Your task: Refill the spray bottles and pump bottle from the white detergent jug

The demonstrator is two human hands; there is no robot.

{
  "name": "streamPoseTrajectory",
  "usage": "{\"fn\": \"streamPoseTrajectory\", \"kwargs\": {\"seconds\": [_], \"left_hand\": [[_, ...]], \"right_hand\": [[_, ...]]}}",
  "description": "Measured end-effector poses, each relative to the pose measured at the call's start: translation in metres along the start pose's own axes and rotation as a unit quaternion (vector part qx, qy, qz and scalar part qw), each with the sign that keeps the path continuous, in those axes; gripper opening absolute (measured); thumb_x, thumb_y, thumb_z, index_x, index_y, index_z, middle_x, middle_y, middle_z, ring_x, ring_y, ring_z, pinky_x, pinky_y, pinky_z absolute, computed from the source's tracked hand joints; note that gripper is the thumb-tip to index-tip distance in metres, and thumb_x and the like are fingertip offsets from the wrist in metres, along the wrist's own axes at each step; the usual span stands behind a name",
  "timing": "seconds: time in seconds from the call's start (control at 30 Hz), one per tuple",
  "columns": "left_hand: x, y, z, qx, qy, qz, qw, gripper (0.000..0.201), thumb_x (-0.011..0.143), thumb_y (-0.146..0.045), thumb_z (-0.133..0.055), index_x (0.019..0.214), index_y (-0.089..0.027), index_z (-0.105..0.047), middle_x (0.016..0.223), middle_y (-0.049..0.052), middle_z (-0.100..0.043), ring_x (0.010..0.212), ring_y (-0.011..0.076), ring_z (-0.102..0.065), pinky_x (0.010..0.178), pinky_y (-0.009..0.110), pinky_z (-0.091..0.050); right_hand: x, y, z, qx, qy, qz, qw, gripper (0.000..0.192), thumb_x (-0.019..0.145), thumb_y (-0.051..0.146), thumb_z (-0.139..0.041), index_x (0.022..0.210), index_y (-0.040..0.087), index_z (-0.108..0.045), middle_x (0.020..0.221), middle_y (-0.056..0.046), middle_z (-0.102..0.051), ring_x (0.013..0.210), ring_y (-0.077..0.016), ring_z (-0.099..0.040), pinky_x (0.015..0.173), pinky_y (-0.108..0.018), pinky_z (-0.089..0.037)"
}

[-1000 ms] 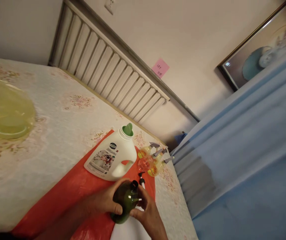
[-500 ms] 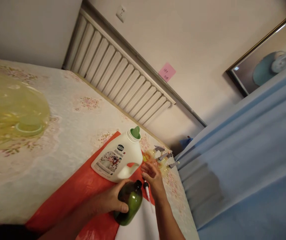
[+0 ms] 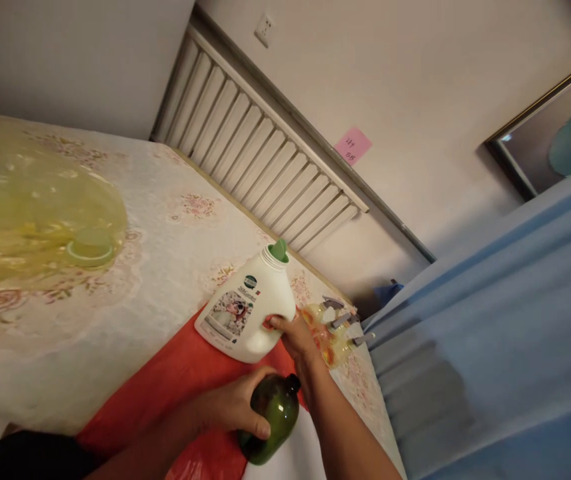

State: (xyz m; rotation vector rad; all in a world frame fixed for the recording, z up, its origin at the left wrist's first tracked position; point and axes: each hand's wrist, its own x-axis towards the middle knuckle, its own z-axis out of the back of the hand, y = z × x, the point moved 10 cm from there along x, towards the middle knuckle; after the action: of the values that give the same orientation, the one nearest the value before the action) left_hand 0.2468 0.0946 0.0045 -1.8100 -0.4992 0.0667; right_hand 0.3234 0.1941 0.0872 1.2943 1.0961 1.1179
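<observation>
A green, see-through bottle (image 3: 276, 421) with an open dark neck is in my left hand (image 3: 238, 408), thumb across its side; it leans to the right. Just beyond it a large white detergent jug (image 3: 245, 310) with a flower label stands uncapped on a red plastic bag (image 3: 165, 380), a green pour spout (image 3: 279, 250) showing in its mouth. My right hand (image 3: 292, 333) grips the jug's handle, with the thumb in the handle opening and the other fingers hidden behind. The pump seen earlier beside the bottle is hidden by my right arm.
Spray bottles (image 3: 332, 333) stand at the table's right, close behind my right hand. A yellow see-through bag (image 3: 30, 213) with a round green cap (image 3: 90, 248) lies at the left. Past the flowered tablecloth (image 3: 175, 247) are a radiator (image 3: 260, 147) and a blue curtain (image 3: 465, 333).
My right hand has moved from open beside the jug onto its handle and closed there. The left hand still holds the green bottle. The view has shifted slightly left.
</observation>
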Motion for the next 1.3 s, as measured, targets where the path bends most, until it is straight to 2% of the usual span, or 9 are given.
{"fn": "streamPoseTrajectory", "kwargs": {"seconds": [0.17,0.33,0.4,0.53,0.63,0.7,0.83,0.97,1.3], "left_hand": [[0.000,0.008,0.005,-0.020,-0.016,0.046,0.999,0.079,0.057,-0.018,-0.083,0.128,-0.028,-0.049,0.117,0.002,-0.066,0.112,0.0329,-0.060,0.087,0.043,-0.050],[0.000,-0.001,0.006,-0.037,-0.035,0.039,0.998,0.079,0.057,-0.013,-0.079,0.128,-0.028,-0.047,0.116,0.001,-0.066,0.110,0.0293,-0.060,0.089,0.042,-0.049],[-0.001,-0.007,0.009,-0.029,-0.052,0.038,0.998,0.077,0.057,-0.011,-0.076,0.127,-0.026,-0.047,0.114,0.001,-0.066,0.108,0.0276,-0.061,0.087,0.039,-0.049],[-0.004,-0.012,0.016,0.013,-0.086,0.065,0.994,0.078,0.058,-0.011,-0.074,0.129,-0.025,-0.045,0.110,0.002,-0.065,0.100,0.0260,-0.063,0.072,0.032,-0.050],[-0.004,-0.010,0.022,0.044,-0.109,0.078,0.990,0.080,0.057,-0.012,-0.073,0.130,-0.025,-0.044,0.110,0.004,-0.066,0.091,0.0247,-0.065,0.061,0.028,-0.048],[-0.003,-0.008,0.024,0.058,-0.118,0.078,0.988,0.081,0.055,-0.011,-0.073,0.130,-0.025,-0.044,0.108,0.005,-0.066,0.086,0.0236,-0.066,0.057,0.027,-0.047],[-0.001,-0.008,0.026,0.053,-0.130,0.059,0.988,0.082,0.054,-0.010,-0.071,0.129,-0.026,-0.044,0.106,0.004,-0.067,0.082,0.0223,-0.066,0.055,0.026,-0.048],[-0.002,-0.011,0.027,0.065,-0.143,0.057,0.986,0.079,0.055,-0.011,-0.070,0.129,-0.026,-0.043,0.109,0.006,-0.067,0.079,0.0227,-0.067,0.054,0.027,-0.047],[-0.001,-0.017,0.034,0.103,-0.153,0.026,0.982,0.078,0.057,-0.014,-0.072,0.128,-0.026,-0.042,0.119,0.006,-0.062,0.100,0.0274,-0.064,0.063,0.028,-0.050]], "right_hand": [[0.021,0.026,-0.011,0.008,-0.018,0.021,1.000,0.033,0.049,0.026,-0.088,0.072,0.018,-0.066,0.065,0.002,-0.069,0.056,-0.0133,-0.057,0.060,-0.026,-0.051],[0.029,0.074,-0.005,-0.009,-0.067,0.078,0.995,0.033,0.053,0.032,-0.086,0.070,0.019,-0.061,0.054,0.006,-0.059,0.053,-0.0115,-0.054,0.056,-0.024,-0.047],[0.025,0.097,0.003,-0.027,-0.089,0.100,0.991,0.033,0.056,0.036,-0.084,0.068,0.020,-0.058,0.051,0.007,-0.057,0.052,-0.0117,-0.054,0.056,-0.025,-0.046],[0.006,0.140,0.026,-0.085,-0.133,0.131,0.979,0.034,0.063,0.044,-0.079,0.064,0.020,-0.055,0.049,0.007,-0.055,0.048,-0.0107,-0.052,0.051,-0.023,-0.043],[-0.016,0.164,0.048,-0.153,-0.157,0.127,0.967,0.031,0.066,0.043,-0.076,0.062,0.020,-0.054,0.047,0.005,-0.056,0.046,-0.0115,-0.052,0.046,-0.023,-0.039],[-0.033,0.174,0.066,-0.206,-0.172,0.114,0.957,0.026,0.069,0.037,-0.073,0.061,0.020,-0.056,0.044,0.005,-0.056,0.041,-0.0101,-0.046,0.043,-0.022,-0.034],[-0.070,0.183,0.097,-0.301,-0.179,0.076,0.934,0.024,0.072,0.034,-0.071,0.058,0.019,-0.057,0.037,0.005,-0.052,0.038,-0.0096,-0.040,0.043,-0.023,-0.030],[-0.108,0.184,0.117,-0.364,-0.169,0.035,0.915,0.029,0.070,0.040,-0.072,0.057,0.019,-0.056,0.038,0.004,-0.053,0.040,-0.0099,-0.040,0.046,-0.023,-0.029],[-0.176,0.164,0.124,-0.515,-0.076,-0.089,0.849,0.043,0.072,0.061,-0.063,0.067,0.020,-0.056,0.044,0.006,-0.047,0.046,-0.0109,-0.038,0.051,-0.025,-0.029]]}}
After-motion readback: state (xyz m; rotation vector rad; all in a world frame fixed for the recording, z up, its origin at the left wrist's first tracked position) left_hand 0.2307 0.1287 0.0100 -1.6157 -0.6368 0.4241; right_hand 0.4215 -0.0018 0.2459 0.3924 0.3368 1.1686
